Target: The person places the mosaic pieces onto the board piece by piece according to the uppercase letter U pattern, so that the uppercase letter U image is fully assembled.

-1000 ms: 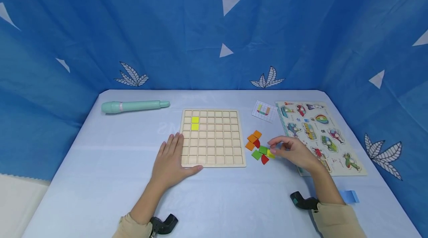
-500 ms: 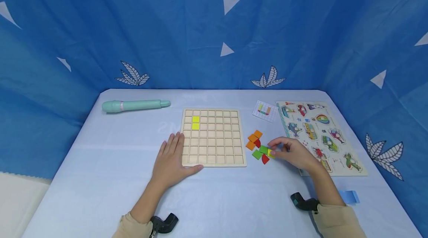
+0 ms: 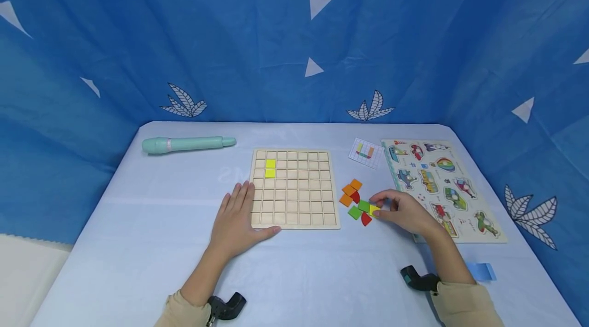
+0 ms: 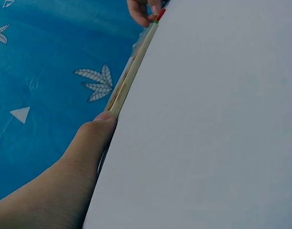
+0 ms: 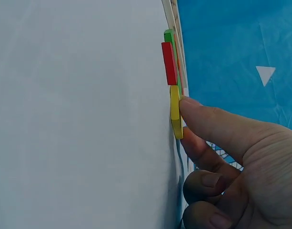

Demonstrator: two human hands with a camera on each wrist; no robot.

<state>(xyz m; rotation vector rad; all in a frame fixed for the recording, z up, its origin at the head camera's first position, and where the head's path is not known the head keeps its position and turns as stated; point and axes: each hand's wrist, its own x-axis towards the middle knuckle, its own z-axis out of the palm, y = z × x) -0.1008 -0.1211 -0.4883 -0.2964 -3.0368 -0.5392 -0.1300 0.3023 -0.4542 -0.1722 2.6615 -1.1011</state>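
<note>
My left hand lies flat with straight fingers along the left edge of a wooden grid board, its thumb at the near edge. Two yellow square tiles sit in the board's upper left cells. To the board's right, my right hand pinches a loose yellow tile between thumb and index finger, low at the table. Beside that tile lie green tiles, a red quarter-round piece and another red piece. Orange square tiles are grouped just behind.
A small pattern card lies behind the loose tiles. The vehicle picture puzzle stretches out at the right, partly under my right forearm. A mint-green stick is at the back left. A blue piece lies near my right sleeve.
My right thumb has moved slightly down along the yellow tile. My left hand stays on the board, and the tiles keep their places.
</note>
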